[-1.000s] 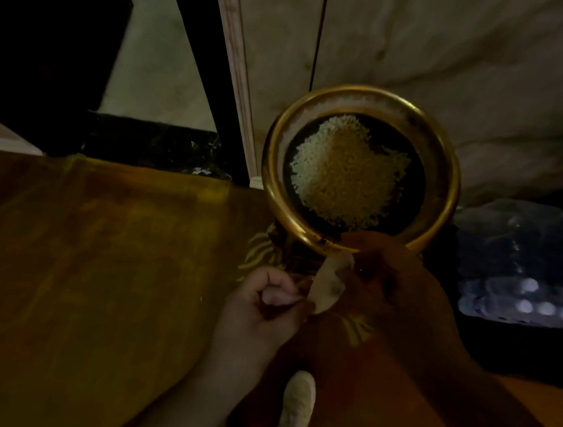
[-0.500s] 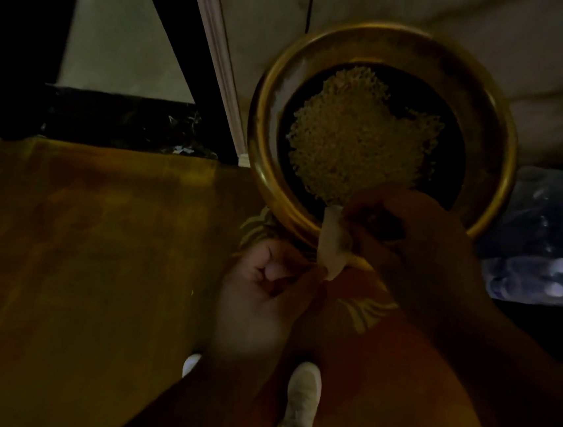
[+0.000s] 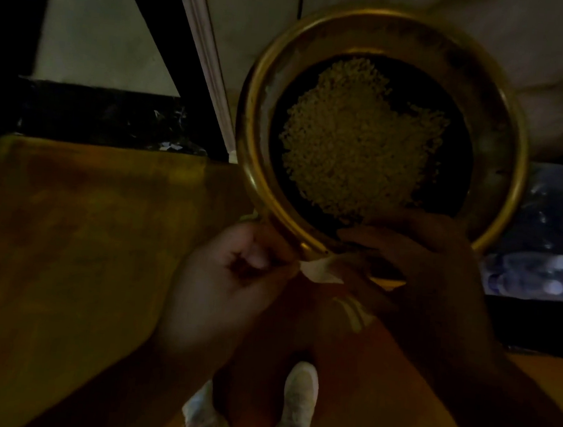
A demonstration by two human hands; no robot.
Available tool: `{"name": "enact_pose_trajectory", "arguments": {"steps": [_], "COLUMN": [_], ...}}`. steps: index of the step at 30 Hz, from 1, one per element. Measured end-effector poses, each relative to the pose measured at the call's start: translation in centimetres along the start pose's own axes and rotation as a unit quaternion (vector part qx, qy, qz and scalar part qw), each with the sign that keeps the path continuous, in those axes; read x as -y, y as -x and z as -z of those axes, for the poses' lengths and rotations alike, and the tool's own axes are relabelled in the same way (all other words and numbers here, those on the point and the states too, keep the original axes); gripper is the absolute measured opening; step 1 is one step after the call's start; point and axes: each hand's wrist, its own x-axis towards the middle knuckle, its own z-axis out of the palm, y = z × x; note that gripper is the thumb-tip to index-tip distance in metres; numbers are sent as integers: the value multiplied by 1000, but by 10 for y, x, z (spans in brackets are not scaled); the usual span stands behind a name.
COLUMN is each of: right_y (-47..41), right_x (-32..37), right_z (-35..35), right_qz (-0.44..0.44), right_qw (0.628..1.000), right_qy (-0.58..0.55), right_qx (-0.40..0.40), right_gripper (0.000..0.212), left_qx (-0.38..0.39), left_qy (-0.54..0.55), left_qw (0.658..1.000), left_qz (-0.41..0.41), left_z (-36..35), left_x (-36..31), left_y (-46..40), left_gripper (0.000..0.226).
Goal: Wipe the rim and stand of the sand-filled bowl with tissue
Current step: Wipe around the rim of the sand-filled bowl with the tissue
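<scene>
Under dim light, seen from above: one round brass bowl [image 3: 392,34], wide gold rim, dark inside. One heap of pale yellow sand [image 3: 356,138] sits in the dark well, covering most of the middle and leaving a dark ring around it. Stand beneath the bowl hidden by the bowl itself; cannot make it out.

One piece of white tissue [image 3: 319,272], small and crumpled, lies right against the near edge of the rim, at the point closest to the person. It sits between the two hands.

Right hand [image 3: 415,271]: draped over the near rim, fingers reaching a little way into the bowl, lower fingers pinching the right end of the tissue. Very dark; exact finger positions hard to read.

Left hand [image 3: 232,277]: curled into a loose fist just left of the tissue and below the rim, thumb and forefinger tips meeting the tissue's left corner. Appears to pinch it.

Below the hands, one orange-yellow cloth [image 3: 74,245] spreads left and down. Two white shoes [image 3: 298,404] show at the bottom edge. One clear plastic pack [image 3: 550,260], blurred, lies right of the bowl.
</scene>
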Motion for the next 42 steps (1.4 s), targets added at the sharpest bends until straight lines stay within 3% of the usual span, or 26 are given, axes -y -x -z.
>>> {"name": "enact_pose_trajectory", "arguments": {"steps": [10,13,20,24,28,32,36,39,42], "right_y": [5,3,-22,-11,17,20,14,14,10], "right_x": [-14,-12,-4,2,2,1,0,0,4], "right_z": [-2,-2,-4,2,-2,-8,-11,-11,-10], "right_qz": [-35,-36,-45,-26,-3,-11,-26,-16,-18], "right_qw": [996,996,998,996,993,997,998,999,999], "right_qy": [-73,-80,-45,-11,-2,19,23,8,-3], "right_qx": [-32,-26,-29,-81,-114,-70,-44,-39,-40], "right_gripper": [27,27,24,29,21,29,35,31,30], "left_qx": [-40,-53,-46,-82,-126,-148,-132,-119,-63], "left_qy": [185,188,186,160,124,134,137,128,-53], "left_qw": [980,978,977,976,968,954,963,978,995], "left_qz": [64,71,94,123,181,223,194,109,-53], "left_z": [-30,-33,-38,-44,-54,-61,-57,-40,-2], "left_x": [12,15,12,11,6,0,8,10,2], "left_y": [15,16,17,19,20,19,22,21,17], "left_gripper": [24,18,25,27,23,25,25,15,25]}}
